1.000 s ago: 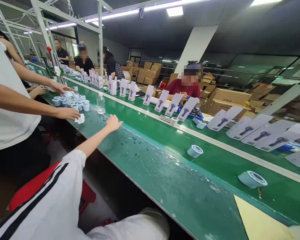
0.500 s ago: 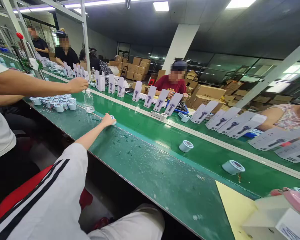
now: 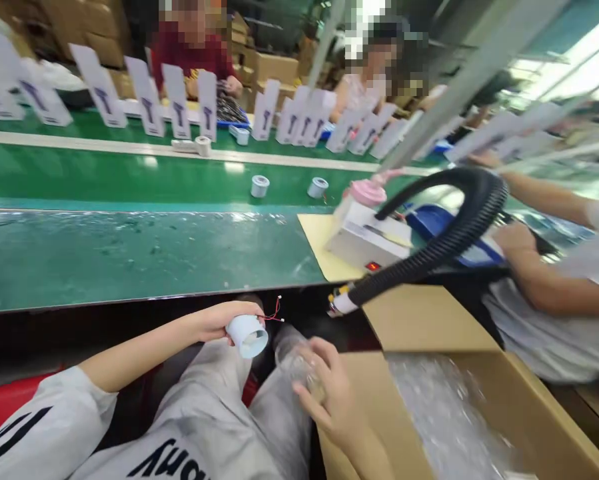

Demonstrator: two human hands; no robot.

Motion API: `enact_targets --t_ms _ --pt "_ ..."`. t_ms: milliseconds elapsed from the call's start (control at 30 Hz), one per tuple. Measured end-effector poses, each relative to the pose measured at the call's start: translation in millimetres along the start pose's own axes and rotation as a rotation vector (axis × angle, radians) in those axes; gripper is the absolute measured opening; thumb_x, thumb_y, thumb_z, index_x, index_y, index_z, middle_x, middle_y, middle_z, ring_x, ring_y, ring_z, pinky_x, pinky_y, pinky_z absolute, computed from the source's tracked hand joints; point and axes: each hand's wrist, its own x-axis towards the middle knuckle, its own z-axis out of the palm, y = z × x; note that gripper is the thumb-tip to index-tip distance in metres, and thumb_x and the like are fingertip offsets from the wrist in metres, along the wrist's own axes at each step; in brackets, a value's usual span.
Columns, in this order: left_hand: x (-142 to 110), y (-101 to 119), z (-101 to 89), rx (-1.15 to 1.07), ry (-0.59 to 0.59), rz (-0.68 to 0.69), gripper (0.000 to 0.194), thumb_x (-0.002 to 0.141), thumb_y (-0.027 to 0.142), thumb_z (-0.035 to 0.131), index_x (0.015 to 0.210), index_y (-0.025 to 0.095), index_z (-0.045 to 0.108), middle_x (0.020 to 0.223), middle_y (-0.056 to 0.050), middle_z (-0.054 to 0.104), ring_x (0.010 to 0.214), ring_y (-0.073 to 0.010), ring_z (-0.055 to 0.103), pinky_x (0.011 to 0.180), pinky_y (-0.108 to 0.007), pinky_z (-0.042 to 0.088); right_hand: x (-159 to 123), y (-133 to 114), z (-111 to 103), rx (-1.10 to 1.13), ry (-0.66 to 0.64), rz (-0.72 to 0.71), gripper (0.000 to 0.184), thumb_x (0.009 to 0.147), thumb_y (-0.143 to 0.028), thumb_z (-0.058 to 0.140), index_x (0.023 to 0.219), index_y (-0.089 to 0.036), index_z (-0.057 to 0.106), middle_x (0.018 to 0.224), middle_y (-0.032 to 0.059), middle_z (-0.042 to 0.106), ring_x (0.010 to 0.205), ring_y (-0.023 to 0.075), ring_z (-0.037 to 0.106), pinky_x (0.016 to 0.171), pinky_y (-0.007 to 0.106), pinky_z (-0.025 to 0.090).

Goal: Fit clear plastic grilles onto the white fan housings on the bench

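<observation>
Pale blue and round, the small plastic fan housing (image 3: 248,335) now sits in the left hand (image 3: 214,321), down in the lap below the near edge of the green tabletop (image 3: 104,257). Half a second ago that hand was stretched far out along the belt, fingers on a housing there; now the arm is drawn back and the piece is off the belt, thumb and fingers wrapped round its body, open end tilted toward the camera, thin red wires (image 3: 274,312) trailing from its top. So the pick-up looks done, and the part is in hand for whatever handling comes at the lap.

Right hand (image 3: 329,393) comes in just right of the housing, fingers curled loosely on a crumpled piece of clear plastic wrap (image 3: 294,363), at the lip of the open brown cardboard box (image 3: 429,327) lined with bubble wrap. Above that box, a black ribbed hose (image 3: 454,233) arcs over to a white machine (image 3: 366,237) with a pink top.

Two more pale blue housings (image 3: 260,186) stand beyond, farther out on the belt. White upright cartons (image 3: 176,110) across the tabletop carry a dark handheld-fan picture; their lettering is too blurred to read. Upside-down print on the grey trousers (image 3: 174,460) is only partly legible.
</observation>
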Motion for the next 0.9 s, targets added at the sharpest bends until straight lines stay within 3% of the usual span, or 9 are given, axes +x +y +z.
enact_targets --t_ms 167,267,367,433,500,633,767,900 --pt "7.7 -10.2 23.2 0.384 -0.092 -0.013 0.039 0.082 0.053 0.06 0.09 0.016 0.068 0.075 0.001 0.059 0.052 -0.0089 0.044 0.039 -0.019 0.031 11.4 -9.6 24.5 -0.461 0.045 -0.032 0.05 0.09 -0.018 0.058 0.139 -0.028 0.059 0.128 0.0172 0.053 0.11 0.0344 0.058 0.085 0.051 0.06" --pt "4.6 -11.5 32.2 0.643 -0.106 0.11 0.028 0.087 0.042 0.057 0.091 0.018 0.07 0.087 -0.002 0.065 0.069 -0.0136 0.055 0.061 -0.023 0.045 15.0 -8.3 28.9 -0.518 -0.039 0.049 0.041 0.082 -0.008 0.062 0.118 -0.026 0.072 0.131 0.017 0.056 0.107 0.0363 0.058 0.079 0.051 0.06" --pt "-1.6 -13.5 37.9 0.876 -0.038 0.335 0.022 0.091 0.034 0.056 0.097 0.02 0.072 0.097 -0.005 0.065 0.093 -0.0196 0.06 0.087 -0.031 0.046 10.1 -8.1 26.5 -0.28 -0.116 0.124 0.02 0.079 -0.006 0.067 0.09 -0.022 0.072 0.131 0.015 0.058 0.114 0.0345 0.059 0.083 0.047 0.06" --pt "-4.5 -16.6 38.5 0.903 0.026 0.395 0.021 0.089 0.035 0.063 0.102 0.021 0.072 0.1 -0.005 0.064 0.096 -0.0207 0.06 0.089 -0.033 0.045 6.9 -10.6 24.4 -0.058 -0.119 0.18 0.01 0.081 -0.013 0.072 0.084 -0.022 0.069 0.127 0.0126 0.059 0.116 0.031 0.061 0.089 0.045 0.058" --pt "-4.8 -21.7 36.2 0.857 0.081 0.423 0.032 0.08 0.039 0.076 0.107 0.022 0.071 0.101 -0.004 0.063 0.095 -0.021 0.06 0.087 -0.033 0.046 5.8 -15.0 23.3 0.133 -0.084 0.245 0.006 0.086 -0.025 0.072 0.083 -0.022 0.068 0.121 0.0114 0.061 0.114 0.0283 0.063 0.091 0.042 0.057" --pt "0.5 -33.7 25.6 0.779 0.082 0.488 0.06 0.061 0.05 0.09 0.113 0.024 0.073 0.103 -0.004 0.06 0.097 -0.0227 0.059 0.091 -0.036 0.049 7.9 -23.0 22.9 0.313 0.042 0.38 0.03 0.097 -0.033 0.054 0.074 -0.021 0.068 0.11 0.0104 0.068 0.103 0.0243 0.068 0.084 0.036 0.056" --pt "2.7 -39.0 18.2 0.786 -0.036 0.53 0.061 0.062 0.046 0.09 0.116 0.024 0.073 0.121 -0.01 0.06 0.116 -0.0282 0.058 0.105 -0.044 0.046 10.4 -23.0 21.6 0.444 0.138 0.508 0.036 0.092 -0.041 0.061 0.063 -0.021 0.067 0.098 0.0101 0.072 0.089 0.023 0.07 0.068 0.031 0.055" --pt "-2.1 -35.6 21.8 0.619 -0.147 0.364 0.067 0.067 0.033 0.087 0.129 0.025 0.065 0.128 -0.01 0.065 0.118 -0.0271 0.06 0.098 -0.04 0.052 12.0 -17.7 19.3 0.64 0.178 0.604 0.043 0.087 -0.051 0.068 0.056 -0.021 0.068 0.093 0.0099 0.076 0.087 0.0237 0.072 0.069 0.033 0.059"
